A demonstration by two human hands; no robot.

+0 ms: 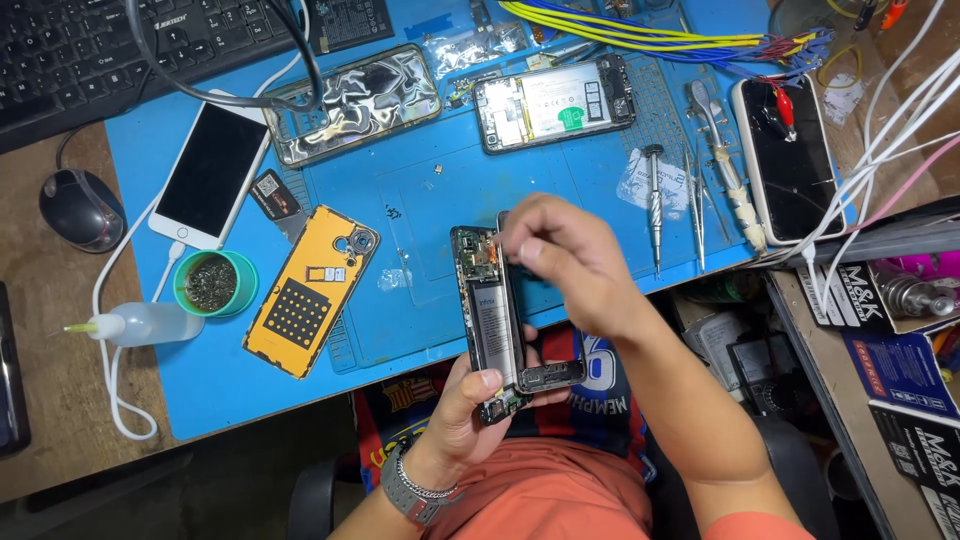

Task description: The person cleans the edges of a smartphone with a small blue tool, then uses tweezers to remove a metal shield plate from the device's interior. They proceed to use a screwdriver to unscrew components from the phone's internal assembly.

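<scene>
Left hand [470,395] closed around lower end of opened black smartphone with exposed battery and circuit board [488,320], held upright over front edge of blue rubber repair mat [420,190], thumb pressed on its lower board; steel bracelet on that wrist. Right hand [565,262] pinched at upper end of same phone, fingertips [510,243] closed beside the camera area; whether a small part sits between them, cannot tell. Dark rectangular frame piece [548,375] standing off the phone's right side, just under right hand.

On mat, left of the held phone: orange plastic back cover with black dotted square [312,290], lying tilted; near it a round green tub of small screws [213,283] and a clear squeeze bottle with yellow nozzle [150,323]. White smartphone with dark screen [212,172] further up, cable attached. At top of mat: glossy reflective back panel [355,102] and second opened handset with pale battery [553,101], well apart from the hands. Right of mat: silver screwdriver [655,200], metal tweezers [700,205], another white-edged phone with red clip on it [790,160]. Black keyboard [110,50] and black mouse [80,208] at far left on wooden desk.
</scene>
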